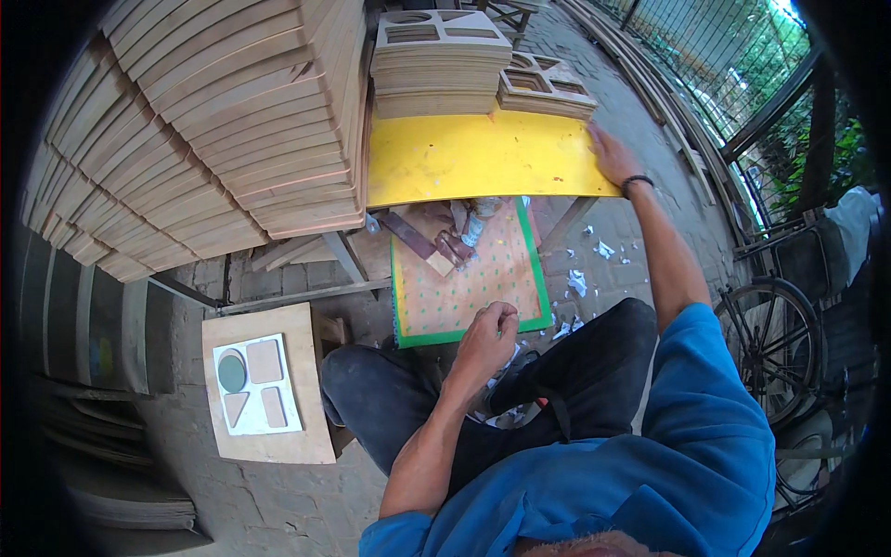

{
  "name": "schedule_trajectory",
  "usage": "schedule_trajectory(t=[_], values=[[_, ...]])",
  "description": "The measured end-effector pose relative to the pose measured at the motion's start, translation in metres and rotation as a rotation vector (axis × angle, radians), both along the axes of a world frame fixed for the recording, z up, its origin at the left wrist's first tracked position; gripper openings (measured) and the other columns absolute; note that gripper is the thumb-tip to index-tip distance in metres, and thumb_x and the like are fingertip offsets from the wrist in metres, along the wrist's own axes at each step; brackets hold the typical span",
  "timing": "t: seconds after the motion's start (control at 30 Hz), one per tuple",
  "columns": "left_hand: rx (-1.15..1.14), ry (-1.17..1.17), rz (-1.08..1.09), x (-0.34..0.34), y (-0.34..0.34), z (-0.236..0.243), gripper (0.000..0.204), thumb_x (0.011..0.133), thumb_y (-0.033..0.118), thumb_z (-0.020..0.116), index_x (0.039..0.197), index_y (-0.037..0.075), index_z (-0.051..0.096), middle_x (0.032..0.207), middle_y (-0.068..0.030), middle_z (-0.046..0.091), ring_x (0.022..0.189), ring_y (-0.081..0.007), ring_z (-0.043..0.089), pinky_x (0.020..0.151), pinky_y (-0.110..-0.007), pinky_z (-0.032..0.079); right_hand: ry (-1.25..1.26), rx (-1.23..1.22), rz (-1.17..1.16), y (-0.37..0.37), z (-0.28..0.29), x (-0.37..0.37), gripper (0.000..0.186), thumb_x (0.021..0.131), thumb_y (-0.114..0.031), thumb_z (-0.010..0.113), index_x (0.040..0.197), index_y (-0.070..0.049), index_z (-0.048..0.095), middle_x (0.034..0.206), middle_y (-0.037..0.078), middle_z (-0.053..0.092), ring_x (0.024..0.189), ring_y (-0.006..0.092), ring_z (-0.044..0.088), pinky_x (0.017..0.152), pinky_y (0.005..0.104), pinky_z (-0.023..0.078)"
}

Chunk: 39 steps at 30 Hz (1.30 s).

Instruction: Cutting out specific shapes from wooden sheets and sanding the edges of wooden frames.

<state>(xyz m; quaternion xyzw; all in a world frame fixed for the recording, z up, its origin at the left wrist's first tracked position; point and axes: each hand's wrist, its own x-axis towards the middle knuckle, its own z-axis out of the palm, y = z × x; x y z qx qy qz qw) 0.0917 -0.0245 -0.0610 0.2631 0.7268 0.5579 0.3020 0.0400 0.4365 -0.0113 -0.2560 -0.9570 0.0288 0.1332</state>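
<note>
My right hand [613,160] lies at the right end of a yellow tabletop [473,158], fingers stretched out along its edge. Over my lap, my left hand [489,339] is closed with its fingertips pressed together; whatever is between them, if anything, is hidden. Under the yellow top and beyond my left hand is a low pinkish board with a green border [464,297]. On it lie a dark brown block [406,234] and a few crumpled, plastic-looking pieces [471,227].
Stacked wooden panels [251,121] rise high on the left. Cut-out wooden frames [441,79] and a smaller stack [548,93] stand behind the yellow top. A white shape board [290,408] rests on plywood [223,325]. Paper scraps [577,281] litter the paving; a bicycle wheel [768,348] stands right.
</note>
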Motion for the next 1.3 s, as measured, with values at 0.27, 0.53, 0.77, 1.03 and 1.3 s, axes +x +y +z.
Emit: schedule_trajectory(t=[0.27, 0.53, 0.77, 1.03, 1.3], values=[[-0.018, 0.066, 0.027, 0.001, -0.016, 0.007, 0.028, 0.099, 0.022, 0.057, 0.112, -0.002, 0.063, 0.105, -0.0218, 0.067, 0.099, -0.0317, 0.066, 0.087, -0.040, 0.050, 0.526, -0.255, -0.214, -0.061, 0.028, 0.032, 0.031, 0.098, -0.026, 0.054, 0.116, -0.006, 0.069, 0.106, 0.023, 0.071, 0.103, 0.0437, 0.066, 0.088, 0.0502, 0.051], [-0.010, 0.144, -0.137, 0.013, 0.020, -0.004, 0.029, 0.099, 0.022, 0.056, 0.116, -0.001, 0.062, 0.106, -0.0234, 0.065, 0.103, -0.0361, 0.064, 0.092, -0.042, 0.049, 0.254, 0.020, 0.648, -0.263, 0.018, -0.131, 0.025, 0.098, -0.022, 0.054, 0.112, -0.005, 0.067, 0.115, 0.019, 0.064, 0.117, 0.0357, 0.058, 0.103, 0.0506, 0.043], [-0.093, 0.119, -0.107, 0.006, 0.009, -0.007, 0.032, 0.099, 0.024, 0.054, 0.119, 0.000, 0.062, 0.112, -0.0248, 0.065, 0.110, -0.0398, 0.061, 0.097, -0.044, 0.047, 0.636, 0.089, 1.027, -0.348, 0.010, -0.100, 0.015, 0.092, -0.013, 0.056, 0.098, 0.000, 0.062, 0.104, 0.021, 0.062, 0.111, 0.0368, 0.056, 0.102, 0.0484, 0.043], [-0.181, 0.120, -0.161, 0.006, 0.003, 0.006, 0.034, 0.100, 0.026, 0.055, 0.120, 0.000, 0.061, 0.119, -0.0258, 0.063, 0.112, -0.0403, 0.062, 0.098, -0.043, 0.046, 0.302, 0.159, 0.523, -0.127, 0.005, 0.043, 0.027, 0.099, -0.015, 0.050, 0.115, 0.000, 0.066, 0.127, 0.020, 0.065, 0.127, 0.0363, 0.056, 0.109, 0.0458, 0.042], [-0.191, 0.164, -0.201, 0.008, 0.008, 0.015, 0.035, 0.100, 0.028, 0.053, 0.120, 0.000, 0.061, 0.121, -0.0251, 0.062, 0.113, -0.0420, 0.061, 0.099, -0.048, 0.046, -0.146, -0.379, -0.632, 0.074, -0.042, 0.246, 0.030, 0.096, -0.031, 0.057, 0.101, -0.003, 0.064, 0.095, 0.019, 0.070, 0.088, 0.0352, 0.068, 0.077, 0.0471, 0.052]])
